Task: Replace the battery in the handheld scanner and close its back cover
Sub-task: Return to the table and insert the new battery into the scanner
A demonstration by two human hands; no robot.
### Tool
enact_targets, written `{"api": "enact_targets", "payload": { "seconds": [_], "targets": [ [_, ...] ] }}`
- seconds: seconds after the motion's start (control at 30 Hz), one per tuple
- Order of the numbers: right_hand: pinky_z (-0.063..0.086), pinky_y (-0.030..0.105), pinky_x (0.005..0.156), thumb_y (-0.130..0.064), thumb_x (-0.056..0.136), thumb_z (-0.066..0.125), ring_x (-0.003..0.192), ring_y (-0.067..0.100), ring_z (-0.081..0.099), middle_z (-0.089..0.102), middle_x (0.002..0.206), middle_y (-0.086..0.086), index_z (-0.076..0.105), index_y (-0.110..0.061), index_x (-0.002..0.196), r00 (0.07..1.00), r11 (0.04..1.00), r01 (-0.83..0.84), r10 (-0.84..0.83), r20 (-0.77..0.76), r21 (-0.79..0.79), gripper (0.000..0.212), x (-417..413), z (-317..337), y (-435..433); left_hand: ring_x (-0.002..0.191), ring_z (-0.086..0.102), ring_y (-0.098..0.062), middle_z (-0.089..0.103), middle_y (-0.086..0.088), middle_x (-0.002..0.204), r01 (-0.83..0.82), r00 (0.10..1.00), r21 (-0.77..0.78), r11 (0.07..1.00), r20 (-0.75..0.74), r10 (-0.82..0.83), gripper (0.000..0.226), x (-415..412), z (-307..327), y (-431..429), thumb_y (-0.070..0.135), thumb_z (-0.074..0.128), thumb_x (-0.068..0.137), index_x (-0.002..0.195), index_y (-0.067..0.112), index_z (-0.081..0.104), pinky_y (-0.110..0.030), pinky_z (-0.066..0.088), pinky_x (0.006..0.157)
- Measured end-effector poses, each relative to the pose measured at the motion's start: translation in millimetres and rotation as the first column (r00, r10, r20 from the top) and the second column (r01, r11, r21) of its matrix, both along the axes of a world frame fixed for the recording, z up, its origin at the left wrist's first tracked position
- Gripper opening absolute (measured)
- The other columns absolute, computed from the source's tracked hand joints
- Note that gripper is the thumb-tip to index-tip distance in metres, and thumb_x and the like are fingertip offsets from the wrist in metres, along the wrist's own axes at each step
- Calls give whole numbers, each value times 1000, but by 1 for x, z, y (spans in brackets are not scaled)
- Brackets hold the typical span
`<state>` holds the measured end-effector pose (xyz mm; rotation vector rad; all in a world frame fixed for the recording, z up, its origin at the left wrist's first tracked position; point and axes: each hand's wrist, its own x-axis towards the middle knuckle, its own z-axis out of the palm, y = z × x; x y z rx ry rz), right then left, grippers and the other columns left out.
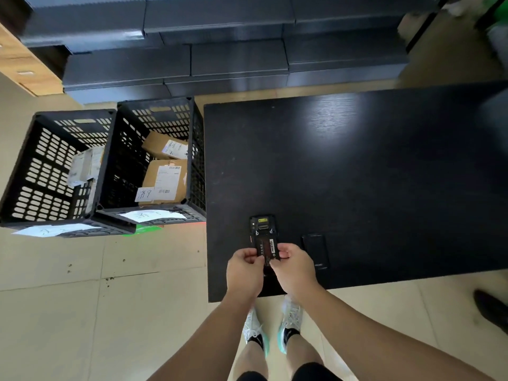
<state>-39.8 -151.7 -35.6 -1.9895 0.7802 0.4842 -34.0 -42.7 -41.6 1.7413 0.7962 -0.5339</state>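
1. The scanner [263,232] lies back-up on the black worktop [357,174], near the front edge and close to the left corner, its back cover off.
2. The left hand [244,270] and right hand [294,266] are both closed in a pinch on the battery [268,250], holding it over the open bay at the scanner's near end.
3. The back cover [314,250] lies flat just right of the right hand, apart from the scanner.
4. The worktop beyond and to the right is bare.
5. Two black crates [110,166] of parcels [165,174] stand on the floor, the nearer one hard against the worktop's left edge.
6. Dark stacked boxes [220,50] line the far side.
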Motion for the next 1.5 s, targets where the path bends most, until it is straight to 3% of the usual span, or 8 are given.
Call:
{"api": "enact_targets", "payload": {
  "seconds": [0.1,0.3,0.43,0.8,1.03,1.2,1.37,1.5],
  "targets": [
    [46,15,72,-8,81,70,86,9,66,68,96,-8,67,-19,116,1000,1000,-11,11,-5,18,37,-3,-4,-8,82,73,-22,76,-5,86,0,1000,13,1000,-25,0,17,-2,-4,-7,11,65,86,104,12,69,-45,59,84],
    [52,27,90,-8,83,67,98,12,67,73,111,0,66,-17,121,993,994,-107,108,-37,36,39,3,-11,-14,76,72,-19,74,1,79,8,999,73,997,-35,-6,17,0,-9,-8,14,65,86,103,14,68,-44,61,78],
    [52,29,92,-7,84,68,100,13,67,73,112,2,67,-15,122,991,992,-122,124,-44,41,39,7,-16,-14,76,72,-19,74,1,79,-5,1000,90,996,-29,7,15,1,-11,-7,15,65,86,100,16,68,-44,61,78],
    [47,18,80,-11,82,72,90,8,66,75,103,0,70,-15,113,998,998,-53,53,-28,-18,31,12,-22,-13,72,68,-7,72,7,76,-6,1000,200,980,-11,8,12,7,-15,-10,17,70,84,96,18,71,-25,54,67],
    [48,17,78,-10,81,73,88,10,69,76,98,1,73,-14,107,999,999,-32,32,-25,-30,27,14,-26,-13,69,66,-6,71,8,72,-30,999,239,971,-19,35,7,10,-19,-10,17,72,81,86,21,71,-23,51,62],
    [39,5,64,-12,80,76,76,5,62,75,93,0,73,-14,103,999,999,-39,38,-14,-35,24,14,-27,-16,69,66,-6,71,8,70,-11,1000,251,968,1,11,8,8,-21,-10,18,74,80,87,19,72,-25,54,67],
    [40,7,65,-17,80,77,78,5,62,73,93,-3,71,-15,105,999,998,-46,46,-18,-37,26,11,-24,-22,68,66,-5,70,9,70,25,999,259,966,14,-29,13,5,-18,-7,20,76,79,91,20,70,-18,47,60],
    [46,16,76,-18,78,79,84,9,65,74,98,0,71,-14,108,998,997,-60,59,-29,-41,32,6,-25,-24,71,65,-4,69,8,76,37,999,259,965,14,-42,21,2,-18,-4,19,78,77,96,19,68,-15,45,59]
  ]
}}
